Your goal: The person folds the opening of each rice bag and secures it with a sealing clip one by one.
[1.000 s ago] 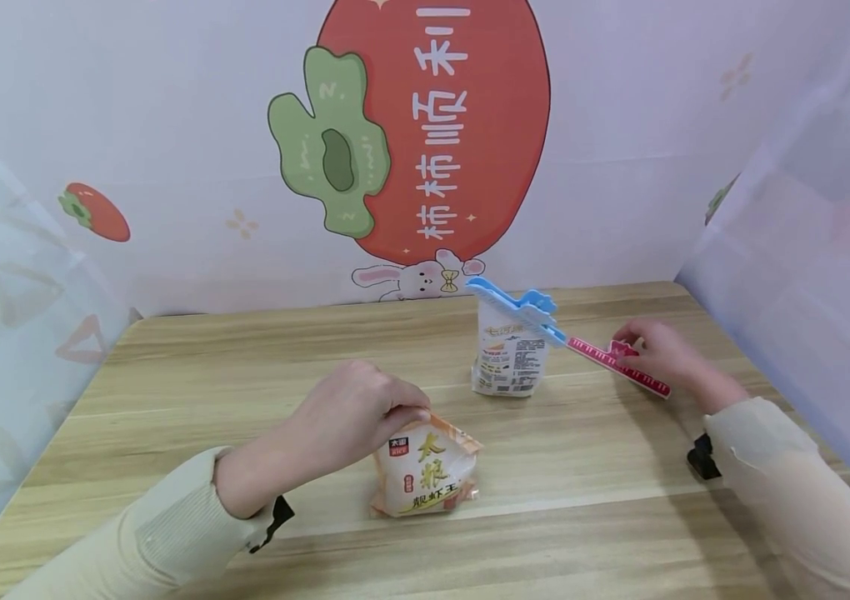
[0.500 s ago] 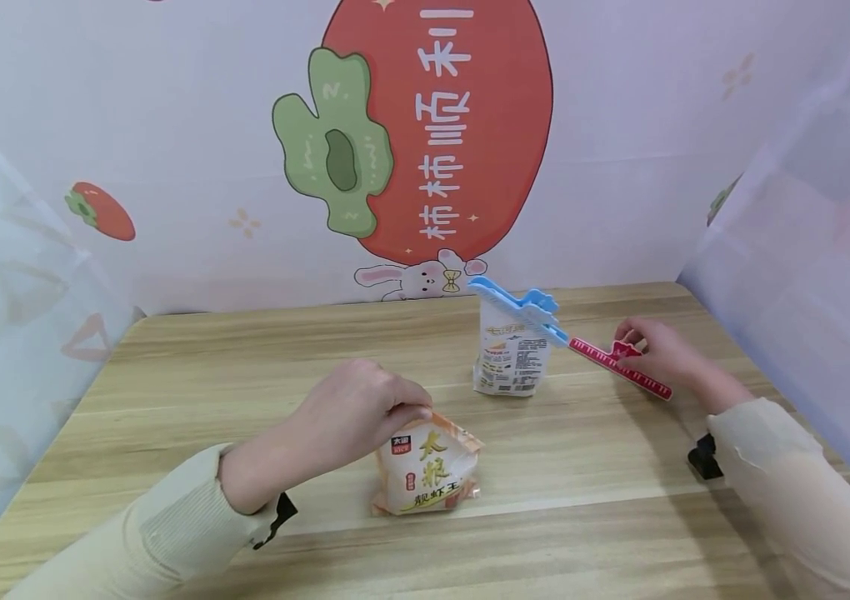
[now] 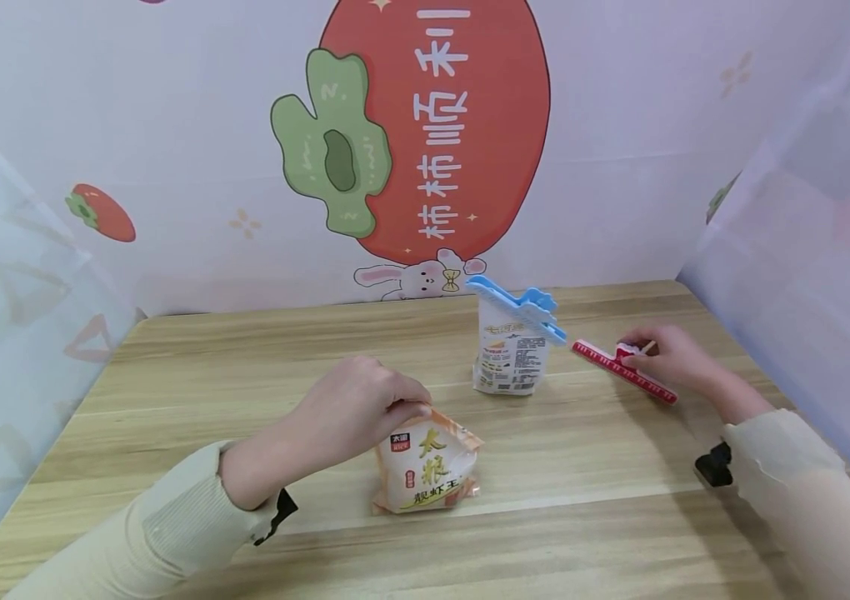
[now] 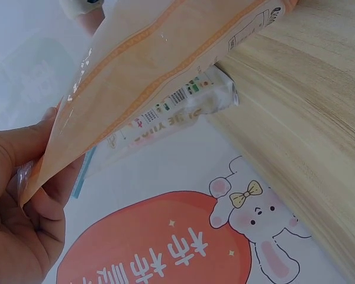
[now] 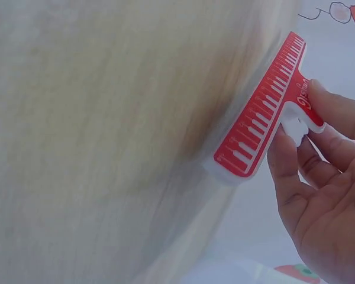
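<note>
My left hand [image 3: 346, 417] pinches the top corner of an orange and white rice bag [image 3: 428, 468], which stands on the table. In the left wrist view the bag's plain side [image 4: 130, 77] slopes up from the thumb and fingers [image 4: 23, 195]. On the right, my right hand [image 3: 676, 362] grips a red and white sealing clip [image 3: 623, 371] by its handle, just above the tabletop. The right wrist view shows thumb and fingers on the clip's handle [image 5: 305, 100], with its long toothed-pattern bar [image 5: 263, 112] pointing away from the palm.
Behind the rice bag a white printed bag [image 3: 511, 362] stands upright, with a blue sealing clip [image 3: 518, 308] across its top. The wooden table [image 3: 245, 375] meets a white cloth backdrop [image 3: 192, 167] with a persimmon print.
The red clip has shifted slightly right and tilted in my right hand, drawing away from the blue clip's end. My left hand and the rice bag look unmoved.
</note>
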